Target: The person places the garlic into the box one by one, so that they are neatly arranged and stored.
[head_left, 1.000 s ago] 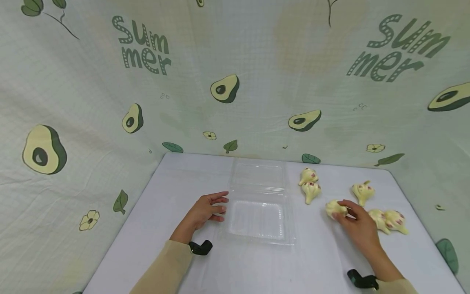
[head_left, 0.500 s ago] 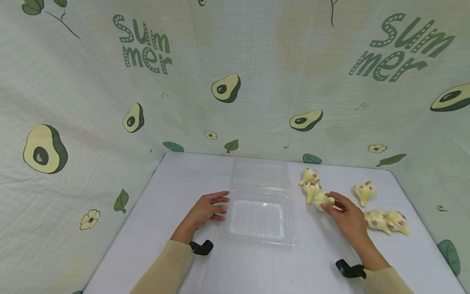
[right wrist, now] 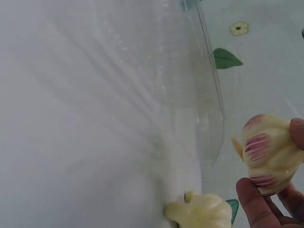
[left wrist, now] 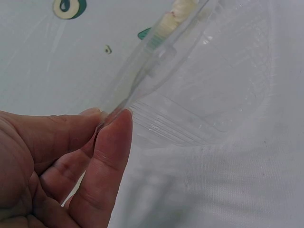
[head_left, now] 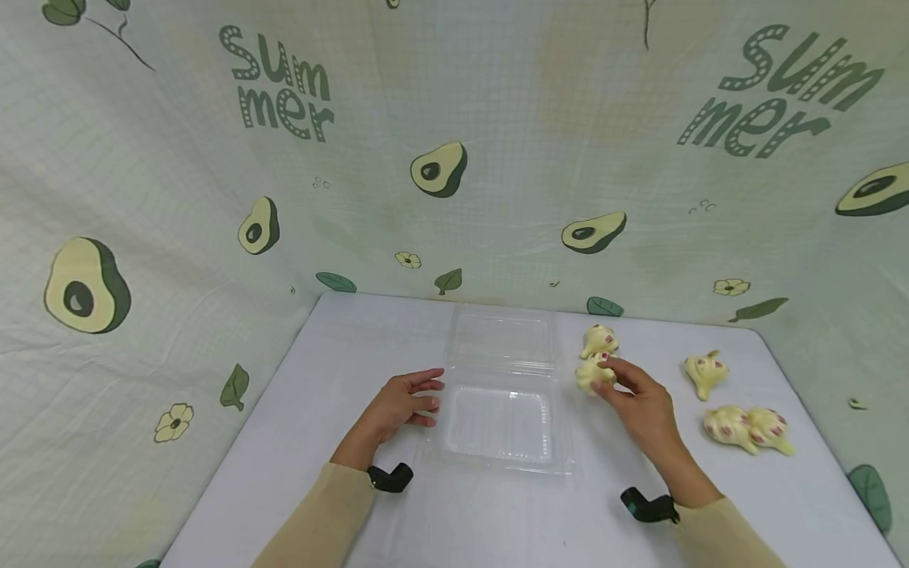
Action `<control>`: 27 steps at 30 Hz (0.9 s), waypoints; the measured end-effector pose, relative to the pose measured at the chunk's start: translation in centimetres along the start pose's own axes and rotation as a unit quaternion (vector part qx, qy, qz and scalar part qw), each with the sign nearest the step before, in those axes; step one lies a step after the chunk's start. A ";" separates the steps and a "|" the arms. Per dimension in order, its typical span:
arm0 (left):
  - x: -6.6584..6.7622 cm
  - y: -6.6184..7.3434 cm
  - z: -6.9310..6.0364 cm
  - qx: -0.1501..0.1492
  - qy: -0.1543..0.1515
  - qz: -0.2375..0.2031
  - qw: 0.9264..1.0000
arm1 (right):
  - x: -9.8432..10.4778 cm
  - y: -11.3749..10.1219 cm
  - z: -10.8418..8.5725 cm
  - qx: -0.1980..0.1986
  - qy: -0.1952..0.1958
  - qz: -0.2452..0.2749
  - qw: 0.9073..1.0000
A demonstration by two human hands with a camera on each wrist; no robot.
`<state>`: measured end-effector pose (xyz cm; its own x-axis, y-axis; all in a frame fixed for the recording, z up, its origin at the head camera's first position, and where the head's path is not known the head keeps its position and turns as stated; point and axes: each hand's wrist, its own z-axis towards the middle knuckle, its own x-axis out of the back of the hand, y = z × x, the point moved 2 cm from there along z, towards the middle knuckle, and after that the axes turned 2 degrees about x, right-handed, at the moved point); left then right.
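Observation:
A clear plastic box (head_left: 497, 426) lies opened out on the white table, its lid (head_left: 501, 338) flat behind it. In the left wrist view, my left hand (left wrist: 71, 166) pinches the box's edge between thumb and fingers; in the head view that hand (head_left: 403, 406) is at the box's left side. With fingertips and thumb, my right hand (head_left: 639, 402) holds a cream garlic bulb (head_left: 591, 375) to the right of the box. Purple-pink streaks mark this held bulb (right wrist: 270, 152) in the right wrist view.
Behind the held bulb sits another garlic bulb (head_left: 600, 338). Farther right are a single bulb (head_left: 705, 371) and two touching bulbs (head_left: 727, 426), (head_left: 769, 428). A printed cloth (head_left: 497, 237) hangs behind the table.
My right hand has carried the held bulb leftward, from near the bulbs at the right to the box's right side, where it now covers a resting bulb. My left hand stays in place.

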<state>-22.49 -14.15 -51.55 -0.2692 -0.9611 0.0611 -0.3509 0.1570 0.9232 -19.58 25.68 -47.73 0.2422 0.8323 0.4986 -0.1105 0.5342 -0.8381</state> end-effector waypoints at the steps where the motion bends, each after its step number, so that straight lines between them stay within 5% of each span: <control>1: 0.0 0.0 0.0 0.002 0.002 -0.001 1.000 | -0.3 -0.3 0.1 0.001 -0.003 0.001 1.000; 27: -0.1 0.2 -0.1 0.007 -0.001 -0.006 1.000 | -7.8 -5.6 0.5 0.020 -0.098 0.090 0.991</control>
<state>-22.46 -14.05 -51.35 -0.2678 -0.9622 0.0498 -0.3669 0.1496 0.9181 -21.33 16.25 -46.78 0.0233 0.9250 0.3792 -0.1732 0.3773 -0.9097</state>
